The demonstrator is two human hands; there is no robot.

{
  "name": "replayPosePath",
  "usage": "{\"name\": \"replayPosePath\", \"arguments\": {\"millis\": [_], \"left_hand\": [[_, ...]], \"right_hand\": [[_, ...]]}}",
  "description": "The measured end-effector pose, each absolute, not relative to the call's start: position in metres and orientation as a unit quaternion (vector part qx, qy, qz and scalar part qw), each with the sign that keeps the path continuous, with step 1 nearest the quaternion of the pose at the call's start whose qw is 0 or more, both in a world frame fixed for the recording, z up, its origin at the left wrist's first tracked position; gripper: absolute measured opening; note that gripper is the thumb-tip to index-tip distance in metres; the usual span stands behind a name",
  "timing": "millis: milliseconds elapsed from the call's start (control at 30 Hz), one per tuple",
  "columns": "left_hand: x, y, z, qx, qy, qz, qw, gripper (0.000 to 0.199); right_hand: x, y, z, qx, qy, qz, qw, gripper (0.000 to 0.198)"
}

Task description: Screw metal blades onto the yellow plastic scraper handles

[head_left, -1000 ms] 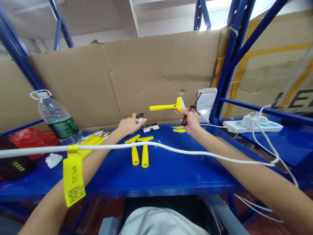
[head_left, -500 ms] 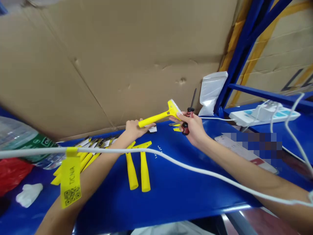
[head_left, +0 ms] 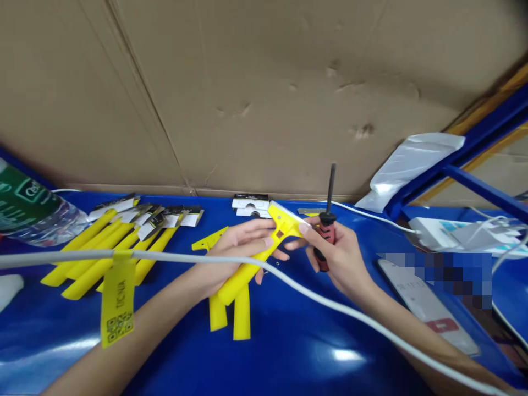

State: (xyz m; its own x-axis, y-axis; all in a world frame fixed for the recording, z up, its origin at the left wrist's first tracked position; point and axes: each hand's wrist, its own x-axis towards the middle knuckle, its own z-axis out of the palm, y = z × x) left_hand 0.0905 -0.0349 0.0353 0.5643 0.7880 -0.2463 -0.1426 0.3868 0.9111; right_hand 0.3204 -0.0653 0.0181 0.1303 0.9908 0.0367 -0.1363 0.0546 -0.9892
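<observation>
My left hand is closed round the handle of a yellow scraper, its thumb lying along the neck. The scraper is tilted, its wide head up and to the right, with a pale strip along the head's edge. In my right hand is a screwdriver with a red and black handle, shaft upward. The right thumb and fingertips also pinch the corner of the scraper head. Below my left hand lie two more yellow scraper handles, partly covered. Tiny metal parts lie beneath the held scraper.
Several yellow scrapers with black-and-white cards lie at left beside a plastic bottle. Small boxes stand at the cardboard wall. A tagged white cable crosses the foreground. A phone and power strip are at right.
My left hand has come from the back of the table to take hold of the scraper's handle. My right hand still has the screwdriver and the scraper's head corner. The view has shifted.
</observation>
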Motion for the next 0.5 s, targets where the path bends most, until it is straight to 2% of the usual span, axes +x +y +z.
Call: {"name": "replayPosePath", "arguments": {"millis": [100, 200, 300, 400, 500], "left_hand": [[0.083, -0.039, 0.029, 0.441, 0.356, 0.338, 0.751, 0.058], [0.076, -0.043, 0.031, 0.438, 0.363, 0.388, 0.725, 0.053], [0.073, -0.049, 0.035, 0.428, 0.355, 0.41, 0.723, 0.048], [0.074, -0.057, 0.04, 0.421, 0.34, 0.405, 0.737, 0.041], [0.077, -0.067, 0.043, 0.409, 0.34, 0.411, 0.741, 0.032]], "right_hand": [[0.317, -0.064, 0.011, -0.507, -0.503, 0.426, 0.555, 0.049], [0.315, -0.061, 0.006, -0.499, -0.524, 0.381, 0.576, 0.047], [0.317, -0.056, -0.002, -0.482, -0.503, 0.405, 0.592, 0.047], [0.321, -0.05, -0.011, -0.475, -0.497, 0.441, 0.577, 0.055], [0.326, -0.045, -0.013, -0.455, -0.514, 0.427, 0.588, 0.055]]}}
